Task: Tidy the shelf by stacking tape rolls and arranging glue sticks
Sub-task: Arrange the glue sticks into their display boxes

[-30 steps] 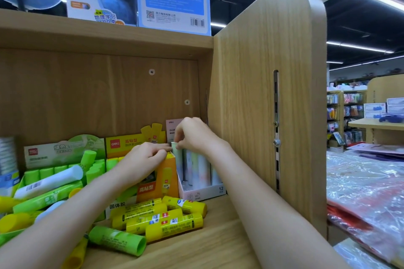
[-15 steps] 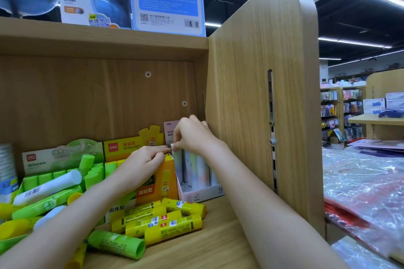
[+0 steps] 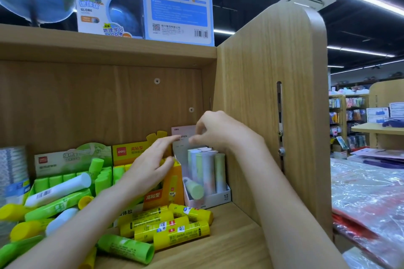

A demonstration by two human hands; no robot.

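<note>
2 hands hover over the pastel glue sticks [image 3: 206,168] in their white box [image 3: 215,200]. Left hand [image 3: 150,166] is spread, holding nothing. Right hand [image 3: 215,132] is curled; its grip is unclear.

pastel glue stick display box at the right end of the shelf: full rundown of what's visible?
The pastel display box is pale printed cardboard with a low front lip marked "12" and a tall back card bearing a logo. It stands upright in the shelf's right corner, beside the side panel, with the orange box at its left. Several pastel glue sticks stand inside; one leans forward, its cap over the lip. The right hand hovers over the sticks; contact unclear.
</note>
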